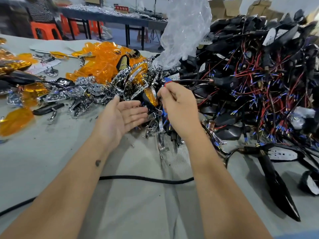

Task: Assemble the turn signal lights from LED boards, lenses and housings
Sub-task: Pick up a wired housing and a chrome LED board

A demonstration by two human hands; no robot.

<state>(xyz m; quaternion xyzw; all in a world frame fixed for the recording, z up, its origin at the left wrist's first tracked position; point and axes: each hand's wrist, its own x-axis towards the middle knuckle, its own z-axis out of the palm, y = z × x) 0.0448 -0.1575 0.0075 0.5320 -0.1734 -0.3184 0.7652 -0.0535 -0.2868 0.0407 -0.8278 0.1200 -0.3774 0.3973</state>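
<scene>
Right grip (176, 99) is pinched on a red and blue wire end (167, 82), thumb and forefinger closed round it at about 12 o'clock of the hand, while the left grip (124, 114) lies palm-up with fingers relaxed and apart, holding nothing, just beside the parts heap. Judging by this, the step in hand is picking out one wired LED board or housing lead from the tangle, before any lens goes on. The next move likely calls for drawing that lead free without dragging its neighbours, then letting the waiting left hand take a chrome reflector board (96, 88) or an amber lens (103, 61).

Amber lenses pile at 11 o'clock, chrome boards lie between them and the hands, and black housings with red and blue wires (259, 80) rise in a big heap at 2 o'clock. One assembled-looking black housing (276, 183) lies at 4 o'clock. A clear plastic bag (184, 28) stands above the heap at 12 o'clock. The surface (138, 204) is covered in pale grey cloth, and a black cable (146, 179) crosses it near the forearms. Beyond are another long table, an orange stool (44, 31) and cardboard boxes (227, 7)
</scene>
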